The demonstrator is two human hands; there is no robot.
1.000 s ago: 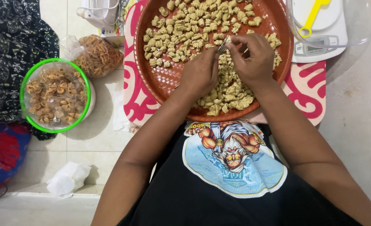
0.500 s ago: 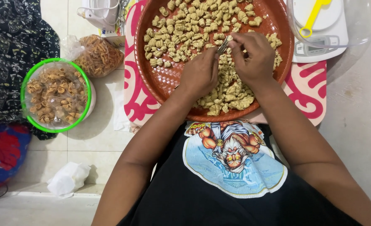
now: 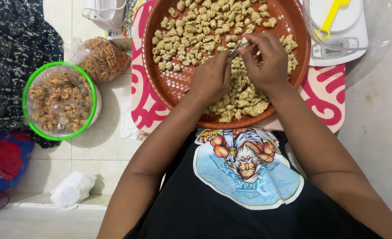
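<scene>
Over the middle of the round brown woven tray, both hands meet above the heap of small ridged dough pieces. The left hand is curled, its fingertips pinched in towards the right hand, which bends down from the other side. Between the two runs a thin metal tool, seemingly a fork, its tines just showing at the fingertips. Both hands are closed narrowly around that meeting point; the piece being worked, if there is one, is hidden under the fingers, so I cannot tell its shape. The tool lies right at the grip, slanting up from the left fingertips to the right ones.

The tray sits on a pink-and-white patterned mat close against the person's lap — likely so both forearms can reach it without stretching. The shaped pieces are spread across the far half, while an unsorted pile lies on the near side, just below the hands, within easy picking reach.

To the left on the tiled floor stands a green-rimmed bowl of browner shell-like pieces, covered in clear plastic, with a clear bag of similar fried pieces just beyond it. A crumpled white tissue lies nearer. At upper right, a white kitchen scale carries a clear bowl holding a yellow scoop.
</scene>
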